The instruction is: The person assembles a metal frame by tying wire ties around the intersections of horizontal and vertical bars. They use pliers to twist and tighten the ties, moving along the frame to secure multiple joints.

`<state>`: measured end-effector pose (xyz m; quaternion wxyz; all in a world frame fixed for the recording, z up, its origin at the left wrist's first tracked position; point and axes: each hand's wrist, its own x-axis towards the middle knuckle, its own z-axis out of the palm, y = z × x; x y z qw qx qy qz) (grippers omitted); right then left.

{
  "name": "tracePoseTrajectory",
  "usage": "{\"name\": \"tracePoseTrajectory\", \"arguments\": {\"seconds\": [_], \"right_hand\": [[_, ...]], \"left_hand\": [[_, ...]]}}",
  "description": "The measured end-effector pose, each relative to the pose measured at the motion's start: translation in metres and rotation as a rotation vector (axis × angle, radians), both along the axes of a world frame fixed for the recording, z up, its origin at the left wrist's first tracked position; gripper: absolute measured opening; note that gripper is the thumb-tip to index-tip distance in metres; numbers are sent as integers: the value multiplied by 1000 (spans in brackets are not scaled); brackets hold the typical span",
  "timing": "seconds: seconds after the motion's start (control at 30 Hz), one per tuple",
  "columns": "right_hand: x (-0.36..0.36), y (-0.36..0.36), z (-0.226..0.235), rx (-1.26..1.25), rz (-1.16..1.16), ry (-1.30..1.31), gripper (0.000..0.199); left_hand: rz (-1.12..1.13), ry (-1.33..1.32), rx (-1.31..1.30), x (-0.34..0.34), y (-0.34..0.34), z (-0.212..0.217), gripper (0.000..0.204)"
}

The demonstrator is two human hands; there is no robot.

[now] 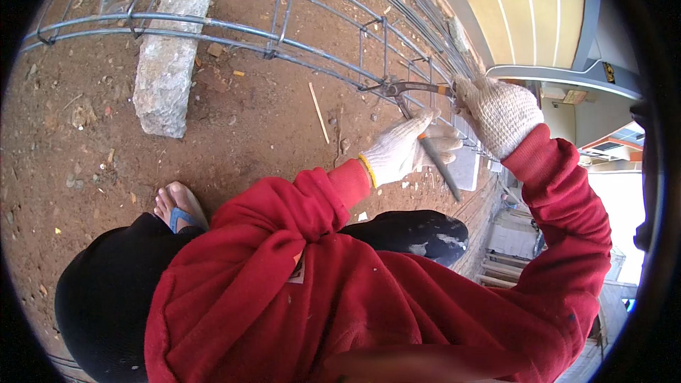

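Observation:
A pair of end-cutting pincers (420,87) has its jaws at a joint of the steel rebar cage (234,26), its two handles spread wide apart. My left hand (397,150), in a white knit glove with a yellow cuff edge, is closed around the lower handle, whose grey and orange end sticks out past the fingers. My right hand (505,115), gloved in the same knit, grips the upper handle, hiding its end. Thin ties join the long bars to square stirrups. Any wire between the jaws is too small to make out.
A rough concrete block (167,78) lies under the cage on the reddish dirt. More long bars (433,18) run along the far right, near a building wall (525,18). A thin stick (318,113) lies on the ground. My sandalled foot (179,207) is at left.

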<state>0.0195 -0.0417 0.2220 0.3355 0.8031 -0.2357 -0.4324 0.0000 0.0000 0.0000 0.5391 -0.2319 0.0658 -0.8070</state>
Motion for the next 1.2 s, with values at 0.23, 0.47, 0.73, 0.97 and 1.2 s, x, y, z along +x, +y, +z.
{"name": "tracePoseTrajectory", "arguments": {"seconds": [0.23,0.47,0.73,0.97,1.2], "right_hand": [[-12,-5,6,150,-29,-191,34],[-18,35,2,-1,44,-6,59],[-26,39,-19,-273,82,68,36],[1,46,-18,-173,-132,-42,16],[43,44,-4,53,-375,128,26]], "left_hand": [[284,-139,-100,13,2,27,36],[507,-471,-57,12,6,21,31],[169,150,54,-6,-3,15,49],[70,309,375,17,-15,-21,67],[50,-54,613,31,-30,17,23]]}}
